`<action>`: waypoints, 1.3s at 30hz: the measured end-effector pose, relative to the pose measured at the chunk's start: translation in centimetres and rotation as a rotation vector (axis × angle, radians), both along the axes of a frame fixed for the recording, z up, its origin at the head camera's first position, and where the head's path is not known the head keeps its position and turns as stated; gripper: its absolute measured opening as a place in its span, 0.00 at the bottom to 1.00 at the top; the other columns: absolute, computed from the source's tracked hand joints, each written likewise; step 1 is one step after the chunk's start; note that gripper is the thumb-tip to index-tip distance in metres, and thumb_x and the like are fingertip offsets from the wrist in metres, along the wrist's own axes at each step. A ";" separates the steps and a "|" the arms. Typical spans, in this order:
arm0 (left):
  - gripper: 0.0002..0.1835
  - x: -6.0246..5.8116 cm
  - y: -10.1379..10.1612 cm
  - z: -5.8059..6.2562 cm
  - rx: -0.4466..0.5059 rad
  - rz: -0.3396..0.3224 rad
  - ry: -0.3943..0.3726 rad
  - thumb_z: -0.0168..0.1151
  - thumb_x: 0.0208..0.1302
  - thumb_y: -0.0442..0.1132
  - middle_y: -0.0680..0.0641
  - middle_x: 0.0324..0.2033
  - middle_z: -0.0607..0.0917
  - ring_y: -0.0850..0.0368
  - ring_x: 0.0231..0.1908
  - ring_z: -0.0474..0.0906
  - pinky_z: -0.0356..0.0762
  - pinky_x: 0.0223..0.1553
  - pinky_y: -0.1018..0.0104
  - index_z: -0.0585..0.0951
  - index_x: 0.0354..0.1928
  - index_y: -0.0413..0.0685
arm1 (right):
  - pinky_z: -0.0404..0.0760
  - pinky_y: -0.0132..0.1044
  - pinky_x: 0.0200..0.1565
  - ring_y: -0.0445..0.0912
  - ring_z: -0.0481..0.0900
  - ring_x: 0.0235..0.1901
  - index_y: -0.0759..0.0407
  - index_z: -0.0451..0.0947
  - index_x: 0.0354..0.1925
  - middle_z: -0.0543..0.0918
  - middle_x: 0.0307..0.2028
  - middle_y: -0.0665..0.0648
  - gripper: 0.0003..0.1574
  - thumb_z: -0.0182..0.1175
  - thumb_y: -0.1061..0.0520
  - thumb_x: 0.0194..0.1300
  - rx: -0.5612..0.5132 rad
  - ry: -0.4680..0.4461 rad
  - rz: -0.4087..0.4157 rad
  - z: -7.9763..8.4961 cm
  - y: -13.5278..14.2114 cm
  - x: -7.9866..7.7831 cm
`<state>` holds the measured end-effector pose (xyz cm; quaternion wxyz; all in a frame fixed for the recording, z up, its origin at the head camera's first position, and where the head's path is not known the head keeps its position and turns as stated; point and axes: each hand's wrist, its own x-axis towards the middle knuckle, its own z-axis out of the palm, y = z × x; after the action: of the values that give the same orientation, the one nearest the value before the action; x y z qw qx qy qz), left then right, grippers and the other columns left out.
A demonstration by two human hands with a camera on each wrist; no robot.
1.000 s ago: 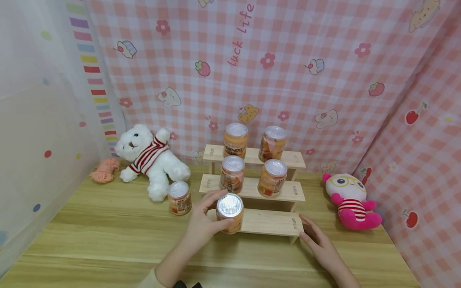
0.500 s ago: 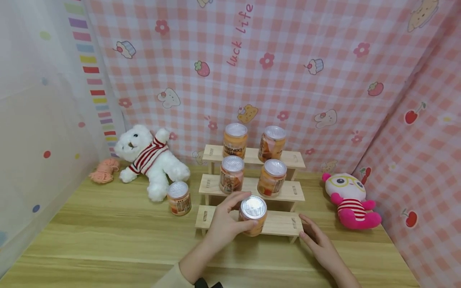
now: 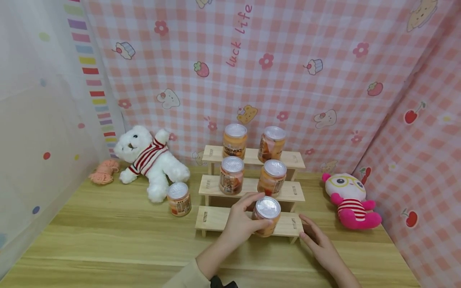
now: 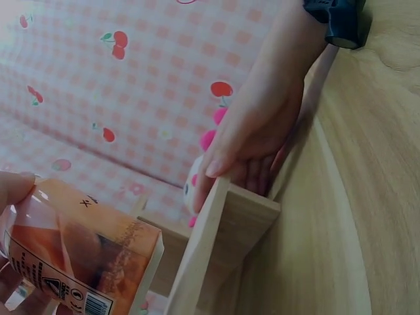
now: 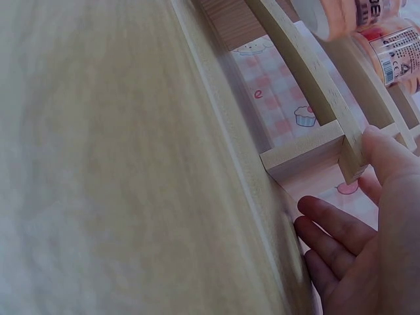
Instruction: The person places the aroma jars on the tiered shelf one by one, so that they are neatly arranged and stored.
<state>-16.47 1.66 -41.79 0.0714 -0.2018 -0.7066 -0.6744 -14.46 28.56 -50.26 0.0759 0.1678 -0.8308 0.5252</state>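
Note:
My left hand [image 3: 239, 222] grips a jar [image 3: 268, 209] with a silver ribbed lid and an orange printed label, thumb in front and fingers behind. The jar is upright over the right part of the lowest step of a three-step wooden display stand [image 3: 212, 219]. In the left wrist view a narrow gap shows between the jar's base and the step's board [image 4: 203, 243]. My right hand [image 3: 320, 245] rests at the right end of that step, its thumb and fingertips at the board's end, fingers loosely extended. The right wrist view shows its lower fingers [image 5: 335, 230] near the tabletop.
Two similar jars [image 3: 235, 142] stand on the top step and two [image 3: 231, 176] on the middle one. Another jar [image 3: 179, 199] is on the table at left, by a white teddy bear [image 3: 151, 160] and pink yarn [image 3: 105, 171]. A pink plush toy [image 3: 353, 204] sits at right.
My left hand has carried the jar rightward along the lowest step, from its left part to its right part. My right hand has stayed at the step's end.

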 end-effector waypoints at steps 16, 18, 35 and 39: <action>0.35 -0.7 1.9 -1.0 0.020 0.037 -0.043 0.80 0.40 0.32 0.55 0.51 0.79 0.59 0.44 0.75 0.75 0.43 0.66 0.80 0.56 0.44 | 0.70 0.23 0.51 0.34 0.73 0.52 0.60 0.61 0.69 0.77 0.53 0.68 0.30 0.53 0.61 0.72 0.026 -0.043 -0.018 -0.1 0.2 0.0; 0.35 -0.7 2.1 -1.1 0.018 0.040 -0.049 0.80 0.40 0.32 0.55 0.50 0.80 0.59 0.45 0.75 0.75 0.43 0.66 0.80 0.56 0.45 | 0.70 0.24 0.51 0.34 0.73 0.52 0.59 0.61 0.69 0.77 0.53 0.68 0.30 0.53 0.60 0.72 0.028 -0.055 -0.022 -0.2 0.2 0.0; 0.38 -0.4 1.6 -1.2 -0.029 0.031 -0.031 0.80 0.43 0.37 0.53 0.54 0.76 0.57 0.54 0.72 0.75 0.49 0.63 0.76 0.61 0.46 | 0.70 0.22 0.50 0.35 0.74 0.52 0.61 0.61 0.69 0.78 0.52 0.69 0.30 0.52 0.62 0.72 0.019 -0.030 -0.014 0.0 0.0 0.2; 0.39 0.0 0.6 -1.0 -0.062 0.048 -0.014 0.80 0.42 0.42 0.54 0.55 0.75 0.55 0.57 0.69 0.71 0.54 0.54 0.76 0.61 0.48 | 0.69 0.22 0.51 0.35 0.73 0.52 0.60 0.61 0.69 0.78 0.52 0.68 0.30 0.53 0.61 0.72 0.023 -0.037 -0.021 0.0 0.0 0.1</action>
<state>-16.44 2.30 -42.75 0.0764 -0.1821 -0.7323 -0.6517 -14.35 28.56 -50.29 0.0642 0.1504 -0.8397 0.5178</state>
